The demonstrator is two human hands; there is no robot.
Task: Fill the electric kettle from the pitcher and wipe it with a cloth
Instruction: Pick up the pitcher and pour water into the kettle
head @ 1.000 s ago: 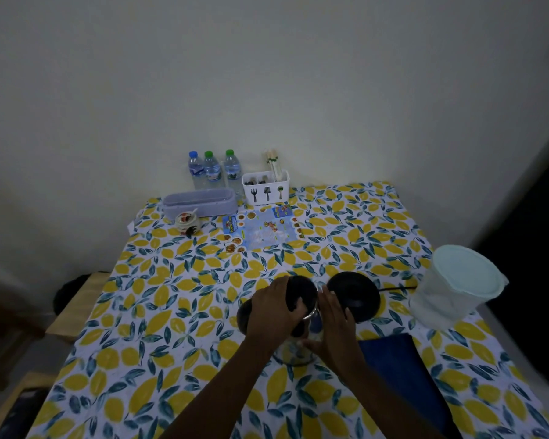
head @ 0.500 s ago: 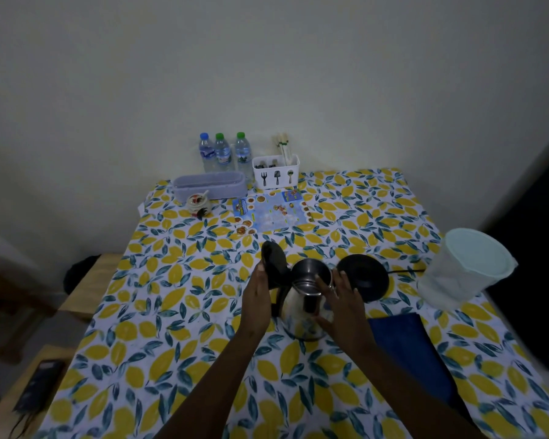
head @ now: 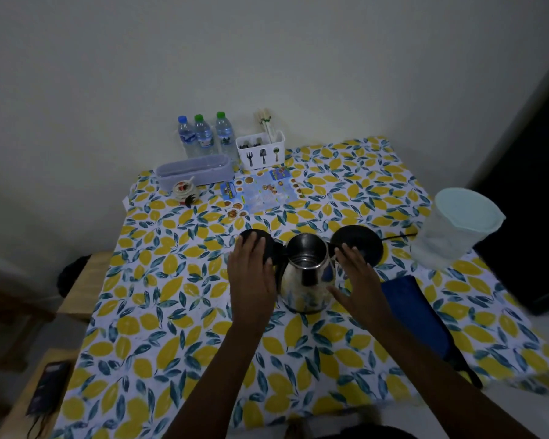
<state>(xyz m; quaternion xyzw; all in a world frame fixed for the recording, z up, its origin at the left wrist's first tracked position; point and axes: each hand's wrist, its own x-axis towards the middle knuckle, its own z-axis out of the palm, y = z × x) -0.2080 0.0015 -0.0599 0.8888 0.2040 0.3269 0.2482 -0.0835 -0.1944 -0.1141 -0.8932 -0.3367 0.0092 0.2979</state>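
A steel electric kettle (head: 308, 277) stands upright mid-table, its black lid (head: 268, 247) swung fully open to the left and the inside empty. My left hand (head: 251, 274) lies flat with spread fingers over the open lid. My right hand (head: 357, 282) hovers beside the kettle's right flank, fingers apart, holding nothing. The round black power base (head: 362, 243) with its cord sits just behind the right hand. A translucent lidded pitcher (head: 454, 229) stands at the table's right edge. A dark blue cloth (head: 415, 315) lies to the right of the kettle.
The lemon-print tablecloth (head: 171, 280) covers the table. At the back stand three water bottles (head: 203, 136), a white cutlery caddy (head: 260, 150), a lilac tray (head: 194, 172), a small jar (head: 184, 191) and a printed leaflet (head: 263, 193). A phone (head: 46, 388) lies on a wooden bench at the left.
The kettle's lid went from shut to swung fully open leftward. My left hand followed it down flat, and my right hand let go of the body and drew slightly away.
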